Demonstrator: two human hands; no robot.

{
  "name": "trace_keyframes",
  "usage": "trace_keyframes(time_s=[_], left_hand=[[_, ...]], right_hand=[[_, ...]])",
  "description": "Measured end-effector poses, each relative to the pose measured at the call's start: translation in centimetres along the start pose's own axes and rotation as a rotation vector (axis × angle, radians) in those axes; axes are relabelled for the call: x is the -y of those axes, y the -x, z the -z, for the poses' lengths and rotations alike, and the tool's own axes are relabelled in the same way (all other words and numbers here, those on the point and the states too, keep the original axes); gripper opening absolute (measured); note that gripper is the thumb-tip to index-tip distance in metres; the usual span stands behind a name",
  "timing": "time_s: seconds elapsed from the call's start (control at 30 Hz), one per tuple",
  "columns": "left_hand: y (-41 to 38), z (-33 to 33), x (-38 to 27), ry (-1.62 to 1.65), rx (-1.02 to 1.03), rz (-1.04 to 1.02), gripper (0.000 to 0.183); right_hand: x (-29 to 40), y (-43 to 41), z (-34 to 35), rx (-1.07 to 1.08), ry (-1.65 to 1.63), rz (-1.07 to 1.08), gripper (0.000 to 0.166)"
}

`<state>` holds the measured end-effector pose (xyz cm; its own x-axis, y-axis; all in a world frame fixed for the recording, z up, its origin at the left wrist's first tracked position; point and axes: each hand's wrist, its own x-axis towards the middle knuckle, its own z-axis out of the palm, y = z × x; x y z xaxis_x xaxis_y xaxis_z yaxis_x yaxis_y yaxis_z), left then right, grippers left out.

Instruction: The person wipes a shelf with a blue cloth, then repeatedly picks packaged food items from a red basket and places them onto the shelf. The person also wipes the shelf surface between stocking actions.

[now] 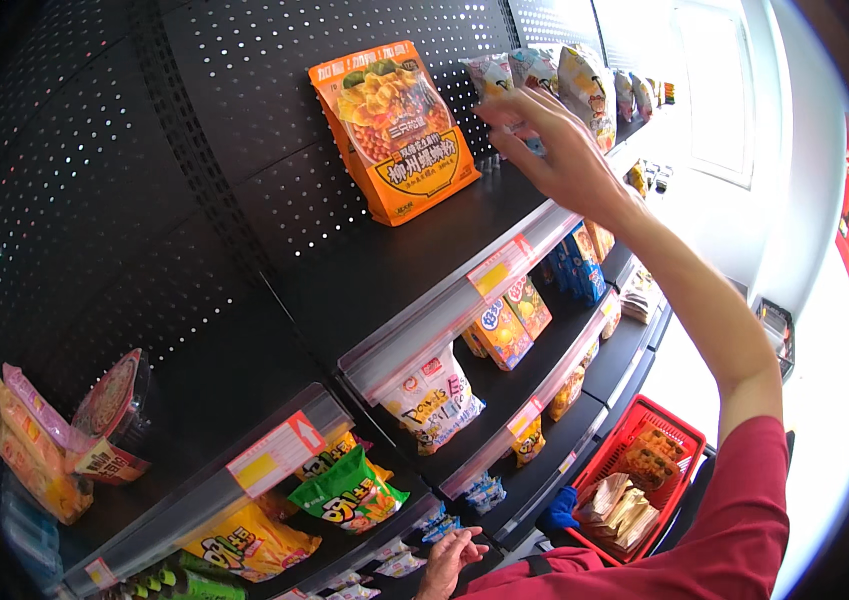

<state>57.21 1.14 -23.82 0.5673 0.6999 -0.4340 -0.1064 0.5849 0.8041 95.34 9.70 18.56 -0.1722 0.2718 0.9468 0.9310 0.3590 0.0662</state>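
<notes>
My right hand (pixel 552 154) reaches up over the top shelf. Its thumb and fingers are spread, with nothing gripped that I can see. Behind it stand several printed snack bags (pixel 585 94), partly hidden by the hand; whether the fingertips touch them I cannot tell. To the left, an orange pouch of noodles (pixel 402 135) stands upright against the perforated back panel. At the bottom of the view, my left hand (pixel 450 561) hangs beside the lower shelves. Its fingers are loosely bent and apart, and it holds nothing visible.
A red plastic basket (pixel 589 469) with packaged goods stands at lower right. Clear price-tag strips (pixel 462 289) edge the black shelves. Below are orange snack boxes (pixel 501 334), a white bag (pixel 432 405) and a green bag (pixel 349 491). A bowl package (pixel 113 405) sits at left.
</notes>
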Motion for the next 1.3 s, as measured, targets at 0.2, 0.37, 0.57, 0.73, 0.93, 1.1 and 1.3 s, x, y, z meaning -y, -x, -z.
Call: trace_keyframes(time_s=[0.2,0.37,0.57,0.73,0.93,1.1,1.3], left_hand=[[0.9,2.0,-0.5,0.031,0.007,-0.056,0.028],[2.0,2.4,-1.6,0.040,0.019,-0.096,0.024],[1.4,4.4,-1.0,0.043,-0.078,-0.118,0.023],[1.0,5.4,-0.8,0.033,-0.174,-0.066,0.027],[0.5,5.6,-0.2,0.036,-0.175,-0.115,0.030],[0.9,3.7,-1.5,0.037,-0.193,-0.081,0.028],[0.9,2.7,-2.0,0.030,-0.216,-0.043,0.028]], right_hand=[[-3.9,-10.0,-5.6,0.065,0.277,0.110,0.040],[-5.5,-14.9,-10.8,0.143,0.391,0.031,0.049],[-5.9,-18.3,-14.2,0.290,0.448,-0.083,0.059],[-8.7,-20.5,-15.9,0.308,0.380,-0.084,0.052],[-9.8,-22.3,-13.5,0.349,0.361,0.009,0.018],[-9.3,-23.3,-9.5,0.467,0.294,0.047,0.019],[-7.1,-22.3,-5.9,0.545,0.171,-0.036,0.022]])
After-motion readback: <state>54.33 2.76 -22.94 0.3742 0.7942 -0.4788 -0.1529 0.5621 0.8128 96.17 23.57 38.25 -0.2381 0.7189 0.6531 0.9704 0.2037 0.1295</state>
